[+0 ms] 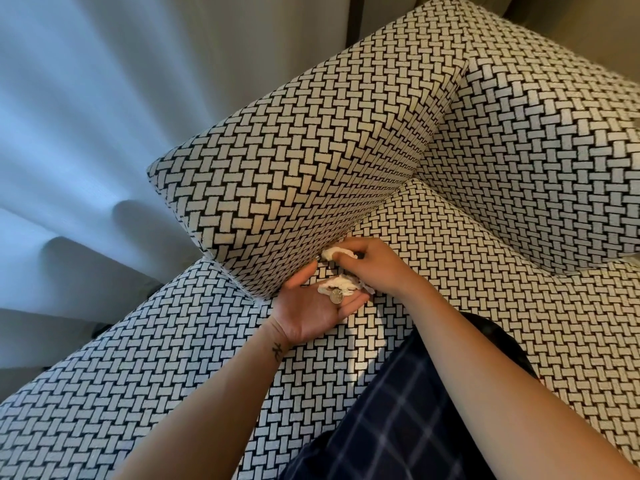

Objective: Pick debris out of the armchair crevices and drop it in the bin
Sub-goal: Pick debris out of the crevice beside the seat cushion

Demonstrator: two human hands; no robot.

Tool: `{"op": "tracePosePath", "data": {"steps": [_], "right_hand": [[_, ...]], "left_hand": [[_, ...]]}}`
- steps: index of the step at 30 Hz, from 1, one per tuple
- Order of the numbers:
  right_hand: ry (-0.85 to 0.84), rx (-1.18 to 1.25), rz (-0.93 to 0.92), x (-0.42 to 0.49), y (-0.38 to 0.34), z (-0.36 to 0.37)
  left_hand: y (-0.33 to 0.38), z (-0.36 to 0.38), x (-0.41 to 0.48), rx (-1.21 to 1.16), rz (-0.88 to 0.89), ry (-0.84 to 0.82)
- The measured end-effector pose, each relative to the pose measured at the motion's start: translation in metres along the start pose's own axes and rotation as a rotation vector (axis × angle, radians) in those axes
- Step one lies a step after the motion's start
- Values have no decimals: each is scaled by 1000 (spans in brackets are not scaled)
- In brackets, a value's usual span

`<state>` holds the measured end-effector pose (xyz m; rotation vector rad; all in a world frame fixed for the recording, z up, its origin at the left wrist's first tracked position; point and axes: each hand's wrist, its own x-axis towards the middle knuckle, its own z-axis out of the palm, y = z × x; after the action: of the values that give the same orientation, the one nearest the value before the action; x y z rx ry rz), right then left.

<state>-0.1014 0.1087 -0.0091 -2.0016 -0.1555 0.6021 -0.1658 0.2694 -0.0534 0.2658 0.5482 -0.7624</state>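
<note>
The armchair (450, 258) is covered in black-and-white basket-weave fabric. My right hand (374, 265) pinches a crumpled white tissue (334, 252) at the crevice where the left armrest (277, 174) meets the seat cushion. My left hand (317, 306) lies palm up just below it, fingers relaxed, cupping another crumpled white tissue (341, 284) and a round coin (336, 297). No bin is in view.
A matching back cushion (540, 133) stands at the upper right. Pale curtains (86, 116) hang to the left of the chair. My knee in dark checked trousers (408, 410) rests on the seat at the bottom.
</note>
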Motion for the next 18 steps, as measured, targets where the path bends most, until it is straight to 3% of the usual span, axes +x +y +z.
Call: {"op": "tracePosePath", "data": {"steps": [6, 11, 18], "right_hand": [[-41, 23, 49, -21, 1, 2], [-54, -230, 32, -38, 3, 6], [-19, -257, 17, -56, -11, 11]], "left_hand": [[-4, -11, 1, 39, 47, 2], [-10, -3, -5, 48, 79, 46], [-16, 11, -5, 82, 138, 106]]}}
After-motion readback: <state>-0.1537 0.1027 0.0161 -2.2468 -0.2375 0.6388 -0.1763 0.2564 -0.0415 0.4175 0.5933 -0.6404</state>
